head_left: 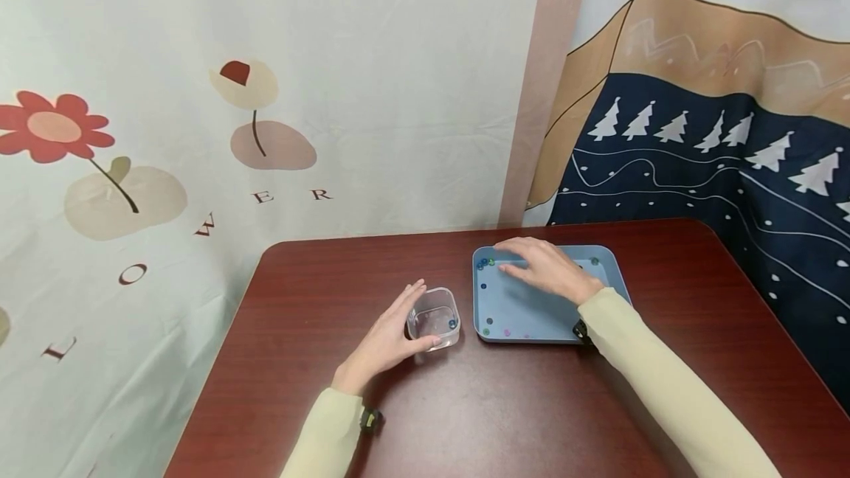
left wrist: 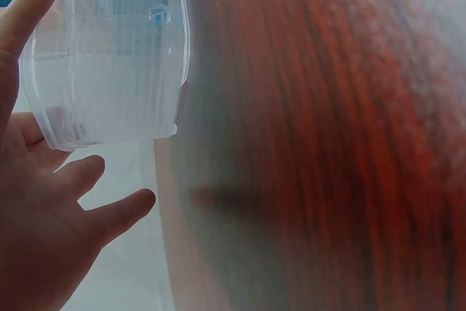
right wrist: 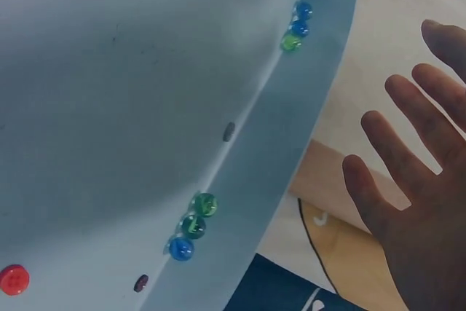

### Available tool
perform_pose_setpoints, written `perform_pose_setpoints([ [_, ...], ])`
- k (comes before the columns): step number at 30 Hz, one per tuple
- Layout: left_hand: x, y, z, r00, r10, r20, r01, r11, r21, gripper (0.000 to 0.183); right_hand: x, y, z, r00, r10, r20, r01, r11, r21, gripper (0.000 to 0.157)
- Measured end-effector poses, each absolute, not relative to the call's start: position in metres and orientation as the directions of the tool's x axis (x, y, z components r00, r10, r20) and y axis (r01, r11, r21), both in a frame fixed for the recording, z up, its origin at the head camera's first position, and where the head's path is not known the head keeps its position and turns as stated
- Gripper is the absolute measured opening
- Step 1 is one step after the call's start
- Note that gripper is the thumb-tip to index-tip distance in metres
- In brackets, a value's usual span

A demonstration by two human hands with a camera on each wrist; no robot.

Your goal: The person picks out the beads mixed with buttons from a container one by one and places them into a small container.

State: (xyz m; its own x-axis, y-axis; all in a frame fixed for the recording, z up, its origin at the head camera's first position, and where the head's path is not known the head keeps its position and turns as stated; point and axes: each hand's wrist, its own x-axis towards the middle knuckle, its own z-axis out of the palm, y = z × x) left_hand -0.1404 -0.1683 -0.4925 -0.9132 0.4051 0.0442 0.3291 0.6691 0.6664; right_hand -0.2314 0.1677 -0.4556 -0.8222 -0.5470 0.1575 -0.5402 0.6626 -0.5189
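Observation:
A clear plastic container stands on the table to the left of the tray, with a blue marble inside. My left hand holds it from the left, thumb at the near side and fingers along the far side; two fingers spread free in the left wrist view. Over the blue tray hovers my right hand, fingers extended and holding nothing. Blue and green marbles line the tray's wall in the right wrist view. A red button and small dark pieces also lie there.
Beneath everything is a reddish-brown wooden table. A printed curtain hangs right behind its far edge, continuing down the right side. Pink pieces lie along the tray's near edge.

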Motion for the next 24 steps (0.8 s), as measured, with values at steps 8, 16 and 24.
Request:
perform_pose_setpoints([
  [8,-0.14,-0.168,-0.494,-0.912,0.408,0.045,0.328,0.658,0.678,0.095,-0.24,0.165,-0.464,-0.827,-0.558,0.065,-0.501,0.681,-0.533,0.047],
  [16,-0.137,-0.168,-0.495,-0.916,0.398,0.044,0.321,0.663,0.676,0.095,-0.247,0.159,-0.471,-0.804,-0.594,-0.012,-0.498,0.684,-0.533,0.049],
  [24,-0.135,-0.168,-0.493,-0.919,0.392,0.048,0.319,0.665,0.676,0.095,-0.25,0.153,-0.476,-0.808,-0.585,-0.066,-0.467,0.705,-0.534,0.051],
])
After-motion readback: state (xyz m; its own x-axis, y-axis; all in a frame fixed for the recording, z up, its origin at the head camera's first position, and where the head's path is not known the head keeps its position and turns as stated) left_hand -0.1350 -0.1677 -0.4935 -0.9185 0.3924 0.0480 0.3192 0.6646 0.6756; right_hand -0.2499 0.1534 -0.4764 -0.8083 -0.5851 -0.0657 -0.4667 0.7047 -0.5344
